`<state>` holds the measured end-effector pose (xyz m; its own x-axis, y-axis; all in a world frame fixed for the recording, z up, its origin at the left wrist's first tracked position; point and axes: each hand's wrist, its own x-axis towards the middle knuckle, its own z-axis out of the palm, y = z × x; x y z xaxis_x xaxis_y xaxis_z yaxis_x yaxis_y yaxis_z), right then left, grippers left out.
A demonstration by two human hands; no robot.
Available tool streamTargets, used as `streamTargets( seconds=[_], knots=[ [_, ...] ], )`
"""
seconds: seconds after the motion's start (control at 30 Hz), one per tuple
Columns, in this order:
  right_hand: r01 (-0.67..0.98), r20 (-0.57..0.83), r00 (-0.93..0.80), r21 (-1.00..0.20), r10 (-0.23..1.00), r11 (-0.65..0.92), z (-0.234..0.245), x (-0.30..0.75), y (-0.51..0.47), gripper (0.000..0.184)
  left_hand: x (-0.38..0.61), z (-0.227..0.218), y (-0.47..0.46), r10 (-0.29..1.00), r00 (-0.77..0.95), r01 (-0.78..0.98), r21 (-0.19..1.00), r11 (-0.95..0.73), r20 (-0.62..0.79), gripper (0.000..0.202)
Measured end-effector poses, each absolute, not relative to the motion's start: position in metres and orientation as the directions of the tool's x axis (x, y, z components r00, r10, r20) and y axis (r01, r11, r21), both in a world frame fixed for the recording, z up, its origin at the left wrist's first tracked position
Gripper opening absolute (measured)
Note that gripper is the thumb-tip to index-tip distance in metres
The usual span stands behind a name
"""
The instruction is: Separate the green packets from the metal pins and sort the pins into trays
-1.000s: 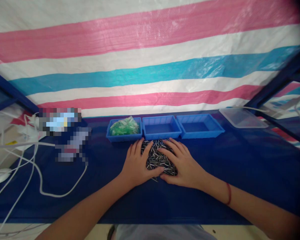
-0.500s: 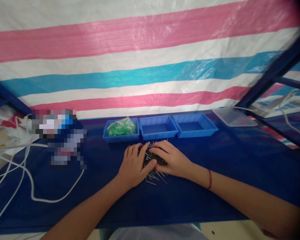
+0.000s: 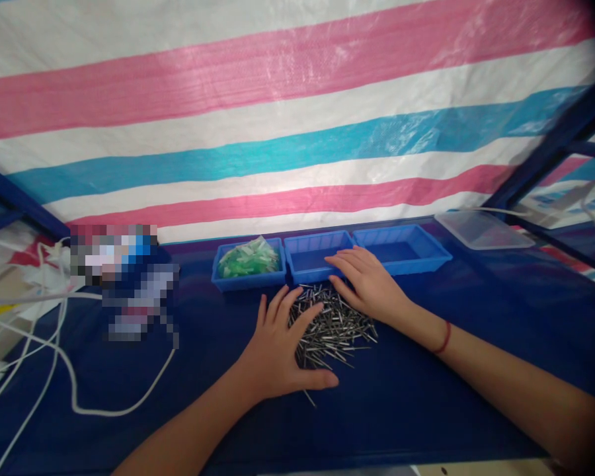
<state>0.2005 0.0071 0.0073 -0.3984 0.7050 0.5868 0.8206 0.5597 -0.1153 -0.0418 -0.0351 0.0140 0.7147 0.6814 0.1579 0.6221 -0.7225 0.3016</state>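
A loose pile of thin metal pins or nails [image 3: 334,330] lies on the dark blue table; their exact kind is too small to tell. My left hand [image 3: 280,350] rests at the pile's left side, fingers spread, its fingertips over the edge of the heap. At the far right of the pile, my right hand [image 3: 369,281] has its fingers stretched out and holds nothing. Its fingertips are in front of the middle blue tray [image 3: 312,268], overlapping its right corner in the view.
The left blue tray [image 3: 250,285] holds a bag of green and clear pieces. A right blue tray [image 3: 421,266] and a clear plastic lid [image 3: 483,230] stand farther right. White cables [image 3: 104,412] and blurred items lie at left; a striped sheet [image 3: 277,145] hangs behind.
My hands have moved apart from around the pins. The right hand has gone up and right, the left has spread its fingers, and the pile now lies exposed and spread out.
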Motion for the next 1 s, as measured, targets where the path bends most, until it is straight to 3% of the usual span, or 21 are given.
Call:
streamTargets(
  seconds=[0.2, 0.4, 0.53, 0.67, 0.8, 0.9, 1.0],
  knots=[
    [0.812, 0.515, -0.431, -0.137, 0.741, 0.568, 0.003, 0.2, 0.009, 0.029, -0.04, 0.015, -0.042, 0.56, 0.818, 0.518, 0.252, -0.817, 0.135, 0.101],
    [0.784, 0.507, -0.46, -0.154, 0.729, 0.602, 0.006, 0.2, 0.008, 0.029, -0.04, 0.012, -0.04, 0.556, 0.815, 0.523, 0.206, -0.827, 0.163, 0.089],
    [0.786, 0.549, -0.453, -0.125, 0.702, 0.605, 0.015, 0.207, 0.003, 0.031, -0.043, 0.02, -0.025, 0.619, 0.687, 0.614, 0.152, -0.775, 0.381, 0.061],
    [0.857, 0.624, -0.307, -0.148, 0.719, 0.494, 0.022, 0.227, -0.003, 0.043, -0.053, 0.026, 0.005, 0.692, 0.444, 0.817, 0.059, -0.573, 0.57, 0.035],
    [0.866, 0.595, -0.342, -0.1, 0.727, 0.489, 0.021, 0.247, -0.001, 0.043, -0.063, 0.024, 0.022, 0.704, 0.447, 0.857, -0.037, -0.514, 0.552, 0.026],
    [0.831, 0.547, -0.441, -0.05, 0.711, 0.554, 0.019, 0.251, 0.003, 0.025, -0.065, 0.023, 0.021, 0.725, 0.455, 0.856, -0.028, -0.517, 0.517, 0.026],
    [0.814, 0.536, -0.461, -0.063, 0.707, 0.578, 0.018, 0.249, 0.003, 0.021, -0.066, 0.024, 0.018, 0.73, 0.46, 0.847, -0.004, -0.531, 0.506, 0.026]
  ],
)
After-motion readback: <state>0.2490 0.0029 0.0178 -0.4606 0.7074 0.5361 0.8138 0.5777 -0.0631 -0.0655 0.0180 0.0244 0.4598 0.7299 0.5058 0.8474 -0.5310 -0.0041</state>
